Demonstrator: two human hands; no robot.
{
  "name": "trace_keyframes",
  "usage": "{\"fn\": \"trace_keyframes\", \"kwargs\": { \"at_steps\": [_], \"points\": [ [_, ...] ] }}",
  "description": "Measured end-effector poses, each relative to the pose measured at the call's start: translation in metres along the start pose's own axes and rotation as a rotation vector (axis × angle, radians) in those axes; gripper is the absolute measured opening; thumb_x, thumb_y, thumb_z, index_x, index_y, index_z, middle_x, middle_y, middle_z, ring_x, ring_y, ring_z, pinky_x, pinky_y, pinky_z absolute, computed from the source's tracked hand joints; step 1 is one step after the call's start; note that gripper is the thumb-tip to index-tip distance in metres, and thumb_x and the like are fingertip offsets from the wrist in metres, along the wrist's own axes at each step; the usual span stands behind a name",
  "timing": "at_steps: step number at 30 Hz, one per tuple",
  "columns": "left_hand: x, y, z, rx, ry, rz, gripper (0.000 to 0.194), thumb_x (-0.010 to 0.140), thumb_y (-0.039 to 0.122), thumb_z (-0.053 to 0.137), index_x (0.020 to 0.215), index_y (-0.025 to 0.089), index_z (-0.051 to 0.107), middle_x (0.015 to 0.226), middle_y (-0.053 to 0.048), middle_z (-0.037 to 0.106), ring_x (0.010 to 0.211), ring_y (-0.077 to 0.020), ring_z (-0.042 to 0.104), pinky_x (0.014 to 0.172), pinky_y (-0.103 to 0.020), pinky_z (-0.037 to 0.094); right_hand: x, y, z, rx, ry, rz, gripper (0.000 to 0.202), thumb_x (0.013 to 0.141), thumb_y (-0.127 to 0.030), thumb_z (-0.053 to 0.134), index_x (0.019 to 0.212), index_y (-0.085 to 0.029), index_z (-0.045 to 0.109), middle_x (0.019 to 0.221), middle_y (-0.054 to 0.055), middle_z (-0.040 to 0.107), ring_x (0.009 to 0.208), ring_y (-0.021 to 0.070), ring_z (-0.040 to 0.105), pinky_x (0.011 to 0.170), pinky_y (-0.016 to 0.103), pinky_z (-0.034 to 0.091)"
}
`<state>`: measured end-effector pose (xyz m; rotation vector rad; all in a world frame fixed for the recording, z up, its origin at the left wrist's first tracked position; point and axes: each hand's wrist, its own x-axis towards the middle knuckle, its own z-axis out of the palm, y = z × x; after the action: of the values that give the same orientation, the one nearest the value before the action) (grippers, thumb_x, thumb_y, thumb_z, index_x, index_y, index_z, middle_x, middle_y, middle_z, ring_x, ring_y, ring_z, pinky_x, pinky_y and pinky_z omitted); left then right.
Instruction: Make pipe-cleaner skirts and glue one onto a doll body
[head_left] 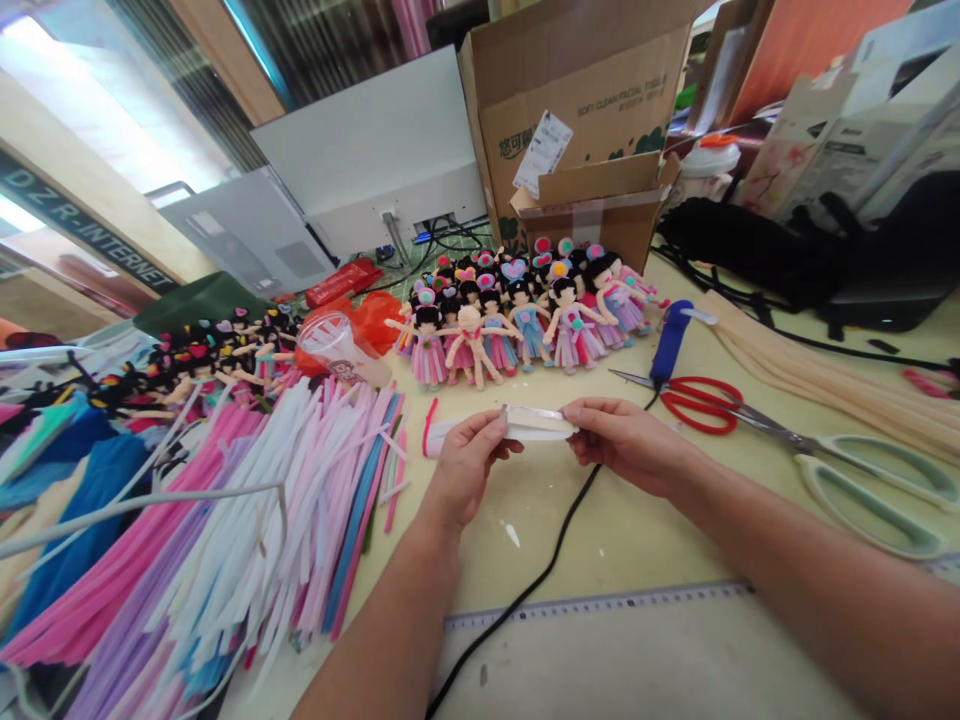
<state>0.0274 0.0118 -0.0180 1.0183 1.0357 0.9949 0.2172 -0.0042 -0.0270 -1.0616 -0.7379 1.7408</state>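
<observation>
Between my hands is a short whitish strip (534, 414) with a shiny, silvery face; its exact kind is unclear. My left hand (466, 462) pinches its left end between thumb and fingers. The right end is gripped by my right hand (628, 440), also closed. Just below the strip, a white band (540, 434) shows, partly hidden by my fingers. A red fuzzy stem (430, 428) lies left of my left hand. Beyond my hands stand several small fuzzy-stem dolls (525, 315) with black hair and pink or blue skirts.
Bundles of coloured fuzzy stems (255, 520) cover the left side. Red-handled scissors (701, 402), larger pale-handled scissors (862, 470) and a blue-handled tool (670, 345) lie right. A black cord (540, 570) crosses a measuring tape (615, 602). A plastic cup (337, 345) and cardboard box (577, 90) stand behind.
</observation>
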Motion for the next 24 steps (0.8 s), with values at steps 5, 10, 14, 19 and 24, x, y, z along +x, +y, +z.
{"fn": "trace_keyframes", "kwargs": {
  "at_steps": [5,10,14,19,24],
  "points": [
    [-0.002,0.002,0.001,0.047,-0.02,-0.005,0.024,0.067,0.036,0.068,0.076,0.014,0.069,0.065,-0.002,0.064,0.058,-0.0104,0.052,0.059,-0.024,0.037,-0.002,-0.004,-0.002,0.069,-0.016,0.011,0.029,0.059,-0.035,0.083,0.067,-0.016,0.063,0.053,-0.002,0.061,0.044,0.0063,0.052,0.042,0.017,0.043],
    [-0.003,0.001,0.0,0.098,-0.03,0.001,0.022,0.068,0.035,0.068,0.072,0.014,0.067,0.06,-0.001,0.061,0.057,-0.0101,0.049,0.059,-0.024,0.035,-0.003,-0.007,-0.003,0.103,-0.01,0.012,0.033,0.056,-0.037,0.085,0.065,-0.017,0.06,0.051,-0.003,0.061,0.042,0.0067,0.053,0.041,0.016,0.044],
    [-0.005,0.003,0.0,0.112,-0.042,0.0,0.022,0.067,0.036,0.069,0.068,0.015,0.065,0.06,0.0,0.06,0.057,-0.0099,0.048,0.06,-0.025,0.035,-0.004,-0.009,-0.004,0.101,-0.02,-0.015,0.03,0.059,-0.036,0.084,0.064,-0.017,0.061,0.051,-0.002,0.061,0.045,0.0075,0.056,0.042,0.015,0.045],
    [-0.014,0.012,0.003,0.081,-0.084,0.022,0.021,0.067,0.036,0.071,0.069,0.015,0.066,0.061,0.0,0.06,0.059,-0.0103,0.049,0.062,-0.025,0.038,-0.011,-0.014,-0.003,0.097,-0.039,-0.042,0.027,0.061,-0.035,0.083,0.066,-0.018,0.063,0.055,-0.002,0.062,0.048,0.0084,0.057,0.047,0.017,0.049],
    [-0.028,0.021,0.004,0.038,-0.205,0.059,0.021,0.069,0.037,0.073,0.068,0.017,0.068,0.062,0.0,0.061,0.063,-0.0113,0.053,0.066,-0.025,0.041,-0.028,-0.025,0.003,0.08,-0.114,-0.064,0.024,0.064,-0.037,0.08,0.064,-0.02,0.063,0.058,-0.002,0.06,0.049,0.0092,0.055,0.046,0.019,0.049]
  ]
}}
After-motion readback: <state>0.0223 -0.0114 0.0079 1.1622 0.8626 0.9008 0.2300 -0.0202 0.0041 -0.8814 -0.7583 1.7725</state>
